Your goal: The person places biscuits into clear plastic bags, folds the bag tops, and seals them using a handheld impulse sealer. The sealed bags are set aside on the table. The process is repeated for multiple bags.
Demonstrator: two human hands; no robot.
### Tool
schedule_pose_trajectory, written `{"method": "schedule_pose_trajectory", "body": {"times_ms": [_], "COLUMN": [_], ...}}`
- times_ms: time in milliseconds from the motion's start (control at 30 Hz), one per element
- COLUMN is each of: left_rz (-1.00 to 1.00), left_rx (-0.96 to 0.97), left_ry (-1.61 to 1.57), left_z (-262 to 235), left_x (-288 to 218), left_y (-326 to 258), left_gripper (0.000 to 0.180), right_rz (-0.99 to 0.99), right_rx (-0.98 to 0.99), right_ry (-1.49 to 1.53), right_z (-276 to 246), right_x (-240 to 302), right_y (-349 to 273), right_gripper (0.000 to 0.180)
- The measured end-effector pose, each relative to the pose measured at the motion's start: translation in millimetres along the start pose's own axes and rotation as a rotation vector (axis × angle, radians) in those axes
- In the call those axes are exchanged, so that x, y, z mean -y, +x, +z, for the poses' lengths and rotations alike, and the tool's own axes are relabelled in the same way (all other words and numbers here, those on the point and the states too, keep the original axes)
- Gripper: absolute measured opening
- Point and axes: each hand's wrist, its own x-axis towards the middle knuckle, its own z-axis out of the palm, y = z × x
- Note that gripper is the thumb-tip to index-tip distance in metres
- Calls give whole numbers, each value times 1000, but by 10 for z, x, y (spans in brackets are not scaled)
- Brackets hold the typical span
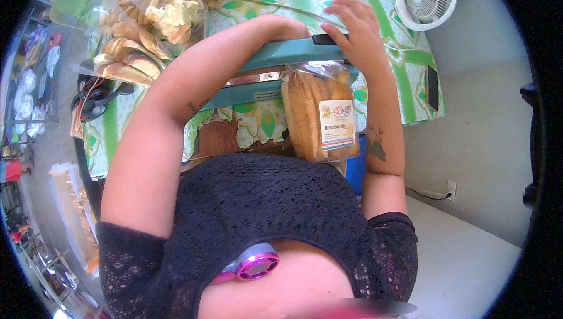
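Bread bag (304, 110) sits against the teal sealer (272, 53), nearer the body than either hand; the right hand (359, 30) spreads loose fingers by the black handle (326, 39). Whether the left hand (293, 29) (half hidden) grips anything, I can't tell.

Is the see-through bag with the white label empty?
No, the see-through bag is packed with long golden-brown bread pieces that show through its plastic beside the white label.
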Motion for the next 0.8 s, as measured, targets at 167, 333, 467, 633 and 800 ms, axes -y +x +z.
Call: {"method": "schedule_pose_trajectory", "body": {"times_ms": [167,333,467,633,800], "left_rz": [-19,-19,-24,-38,-46], "left_rx": [-15,-3,3,8,-35], "left_ry": [103,162,183,185,217], "left_z": [-11,-11,-9,-7,-1], "left_x": [-54,-118,-157,-181,-193], "left_y": [-44,-63,-92,-134,-165], "left_gripper": [37,37,38,38,41], "right_rz": [496,1256,1025,1101,1209], "right_rx": [-324,425,494,669,721], "right_ry": [209,1443,1916,1834,1542], "right_z": [-84,-131,-87,-173,-315], "right_x": [-14,82,328,309,294], "right_y": [-726,-1424,-1588,-1447,-1357], "right_gripper": [39,58,78,87,88]}}
